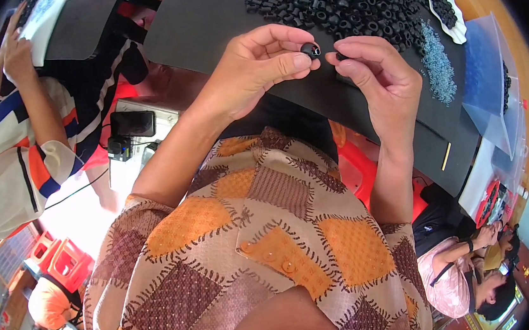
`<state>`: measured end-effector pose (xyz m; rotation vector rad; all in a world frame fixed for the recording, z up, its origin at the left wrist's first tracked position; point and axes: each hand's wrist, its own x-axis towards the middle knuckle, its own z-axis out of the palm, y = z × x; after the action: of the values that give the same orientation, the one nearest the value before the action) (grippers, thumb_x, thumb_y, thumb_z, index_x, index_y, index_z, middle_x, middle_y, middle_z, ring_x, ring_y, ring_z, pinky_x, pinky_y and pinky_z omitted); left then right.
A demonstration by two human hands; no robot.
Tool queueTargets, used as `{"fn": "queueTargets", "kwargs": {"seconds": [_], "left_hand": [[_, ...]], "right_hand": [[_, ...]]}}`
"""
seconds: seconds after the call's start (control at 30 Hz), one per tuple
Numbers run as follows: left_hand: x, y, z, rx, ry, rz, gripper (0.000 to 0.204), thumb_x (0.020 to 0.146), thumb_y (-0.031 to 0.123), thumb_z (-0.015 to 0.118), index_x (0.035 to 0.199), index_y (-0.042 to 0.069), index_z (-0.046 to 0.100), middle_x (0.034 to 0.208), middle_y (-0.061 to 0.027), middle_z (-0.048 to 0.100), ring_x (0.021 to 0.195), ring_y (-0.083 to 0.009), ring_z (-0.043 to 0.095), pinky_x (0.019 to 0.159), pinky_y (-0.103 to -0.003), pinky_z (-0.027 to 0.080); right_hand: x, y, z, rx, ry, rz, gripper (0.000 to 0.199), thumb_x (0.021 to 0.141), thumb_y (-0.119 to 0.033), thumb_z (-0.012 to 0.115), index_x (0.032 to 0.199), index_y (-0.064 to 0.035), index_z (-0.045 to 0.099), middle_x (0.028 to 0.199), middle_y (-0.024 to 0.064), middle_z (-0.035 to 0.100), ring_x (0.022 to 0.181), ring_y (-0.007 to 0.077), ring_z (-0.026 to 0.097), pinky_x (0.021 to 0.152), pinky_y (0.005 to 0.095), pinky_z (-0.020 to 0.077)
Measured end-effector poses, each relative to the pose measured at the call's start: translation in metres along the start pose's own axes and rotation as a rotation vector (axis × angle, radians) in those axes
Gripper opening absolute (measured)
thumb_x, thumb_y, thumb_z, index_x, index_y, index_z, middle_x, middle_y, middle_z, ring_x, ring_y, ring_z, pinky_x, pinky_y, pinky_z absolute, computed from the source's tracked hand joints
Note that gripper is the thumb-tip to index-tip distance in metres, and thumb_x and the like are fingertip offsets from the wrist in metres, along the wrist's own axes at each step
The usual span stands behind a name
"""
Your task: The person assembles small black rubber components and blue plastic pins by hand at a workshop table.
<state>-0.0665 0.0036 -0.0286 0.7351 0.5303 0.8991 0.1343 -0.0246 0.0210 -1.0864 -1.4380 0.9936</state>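
Note:
Over the near edge of the black table mat (200, 28), my left hand (255, 67) pinches a rounded black plastic piece (309, 49) between thumb and fingers. The open end of that piece, with something shiny inside, faces right. My right hand (383, 71) is just to the right, a small gap away. Its thumb and forefinger close on a small black piece (340, 56), mostly covered by the fingertips. Beyond both hands lies a big heap of black hollow plastic pieces (351, 4). Right of the heap is a patch of tiny translucent blue pieces (438, 68).
A white wavy-edged dish (458, 37) holds more black pieces at the far right. Beside it stands a clear bluish plastic bin (484, 74). A thin stick (446, 156) lies near the mat's right edge. Other people sit at left and lower right; a phone (133, 123) rests at left.

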Motion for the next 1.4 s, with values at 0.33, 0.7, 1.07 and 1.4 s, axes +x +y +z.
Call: {"fn": "queueTargets", "kwargs": {"seconds": [0.33, 0.7, 1.07, 1.4], "left_hand": [[0.000, -0.005, 0.003, 0.131, -0.016, 0.069, 0.027, 0.089, 0.003, 0.070, 0.116, 0.001, 0.065, 0.102, -0.0082, 0.070, 0.094, -0.0144, 0.068, 0.082, -0.026, 0.056], [-0.007, 0.004, 0.013, 0.403, 0.060, 0.158, 0.026, 0.088, 0.004, 0.072, 0.113, 0.002, 0.069, 0.093, -0.0050, 0.072, 0.086, -0.0090, 0.067, 0.081, -0.023, 0.055], [-0.010, 0.003, 0.010, 0.501, 0.054, 0.118, 0.025, 0.089, 0.007, 0.072, 0.113, 0.002, 0.071, 0.092, -0.0053, 0.073, 0.086, -0.0092, 0.067, 0.080, -0.022, 0.055], [-0.007, -0.005, 0.007, 0.157, 0.011, -0.020, 0.027, 0.092, 0.007, 0.067, 0.119, 0.001, 0.066, 0.100, -0.0072, 0.070, 0.093, -0.0157, 0.070, 0.083, -0.025, 0.057]], "right_hand": [[-0.004, 0.002, 0.002, -0.023, -0.013, -0.038, 0.017, 0.079, 0.012, 0.071, 0.093, 0.0023, 0.069, 0.096, 0.0090, 0.069, 0.087, 0.0139, 0.066, 0.078, 0.0240, 0.0536], [-0.009, 0.011, 0.003, -0.117, -0.011, -0.163, 0.018, 0.074, 0.014, 0.074, 0.087, 0.0017, 0.069, 0.095, 0.0103, 0.069, 0.087, 0.0158, 0.067, 0.077, 0.0256, 0.0549], [-0.010, 0.011, 0.006, -0.343, 0.016, -0.327, 0.018, 0.070, 0.009, 0.077, 0.081, -0.0016, 0.068, 0.085, 0.0076, 0.072, 0.079, 0.0169, 0.068, 0.070, 0.0259, 0.0535], [-0.017, 0.015, -0.001, 0.065, -0.022, -0.065, 0.017, 0.084, 0.012, 0.069, 0.098, 0.0042, 0.066, 0.100, 0.0108, 0.068, 0.090, 0.0142, 0.067, 0.083, 0.0248, 0.0547]]}}
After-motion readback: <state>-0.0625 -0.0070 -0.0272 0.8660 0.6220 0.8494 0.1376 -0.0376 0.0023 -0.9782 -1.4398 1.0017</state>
